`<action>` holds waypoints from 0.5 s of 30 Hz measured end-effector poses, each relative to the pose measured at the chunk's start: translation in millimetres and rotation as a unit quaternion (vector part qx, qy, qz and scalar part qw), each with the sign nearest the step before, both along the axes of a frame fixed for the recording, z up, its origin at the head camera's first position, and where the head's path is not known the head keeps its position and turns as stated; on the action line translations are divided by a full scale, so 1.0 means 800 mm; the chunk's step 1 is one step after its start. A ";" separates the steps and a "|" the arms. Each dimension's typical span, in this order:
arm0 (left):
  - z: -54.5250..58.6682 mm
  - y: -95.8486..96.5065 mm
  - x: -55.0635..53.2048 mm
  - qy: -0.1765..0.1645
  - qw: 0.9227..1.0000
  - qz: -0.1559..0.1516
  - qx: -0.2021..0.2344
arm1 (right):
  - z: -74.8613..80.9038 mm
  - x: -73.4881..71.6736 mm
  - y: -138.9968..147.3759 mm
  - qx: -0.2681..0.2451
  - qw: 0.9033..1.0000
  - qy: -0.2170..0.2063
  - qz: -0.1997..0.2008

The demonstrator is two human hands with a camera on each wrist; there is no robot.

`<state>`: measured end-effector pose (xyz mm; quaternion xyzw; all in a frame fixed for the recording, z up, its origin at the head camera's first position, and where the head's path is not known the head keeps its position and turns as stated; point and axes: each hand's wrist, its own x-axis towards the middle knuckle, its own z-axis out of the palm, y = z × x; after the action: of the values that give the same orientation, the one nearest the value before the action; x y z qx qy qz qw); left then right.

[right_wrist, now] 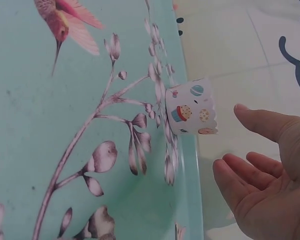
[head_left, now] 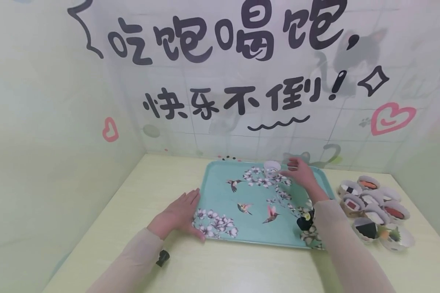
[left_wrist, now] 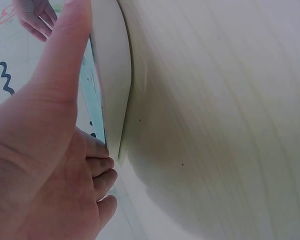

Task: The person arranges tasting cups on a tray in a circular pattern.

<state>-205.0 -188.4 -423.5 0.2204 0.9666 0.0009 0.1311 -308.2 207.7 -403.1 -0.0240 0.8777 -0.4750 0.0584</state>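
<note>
A light blue tray (head_left: 220, 191) printed with blossoms and hummingbirds lies on the table. My left hand (head_left: 179, 211) rests at its left edge, thumb and fingers spread along the rim; in the left wrist view the fingertips touch the tray's side (left_wrist: 115, 75). A small white paper baking cup (right_wrist: 192, 107) with cupcake prints stands near the far edge of the tray. My right hand (head_left: 298, 173) hovers just right of the cup. In the right wrist view its fingers (right_wrist: 240, 175) are loosely bent, apart from the cup, and hold nothing.
Right of the tray, several similar paper cups stand grouped, with toy-like sushi pieces in them, such as one with a black piece (head_left: 365, 230) and one with a red piece (head_left: 394, 211). A wall sheet with large writing (head_left: 238, 101) rises behind the table (head_left: 242, 268).
</note>
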 end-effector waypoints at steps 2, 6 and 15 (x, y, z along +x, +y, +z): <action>0.000 0.001 0.000 -0.001 1.000 0.000 0.001 | 0.001 0.003 0.002 -0.003 1.000 0.000 -0.003; 0.001 0.002 0.000 -0.003 1.000 0.002 0.004 | 0.002 0.010 0.007 -0.006 1.000 0.001 -0.006; -0.001 0.000 -0.002 0.001 1.000 -0.002 0.001 | 0.007 0.024 0.017 0.005 1.000 -0.001 -0.005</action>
<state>-206.8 -188.8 -424.3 0.2223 0.9664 0.0015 0.1294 -289.2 221.5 -397.7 -0.0187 0.8799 -0.4713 0.0570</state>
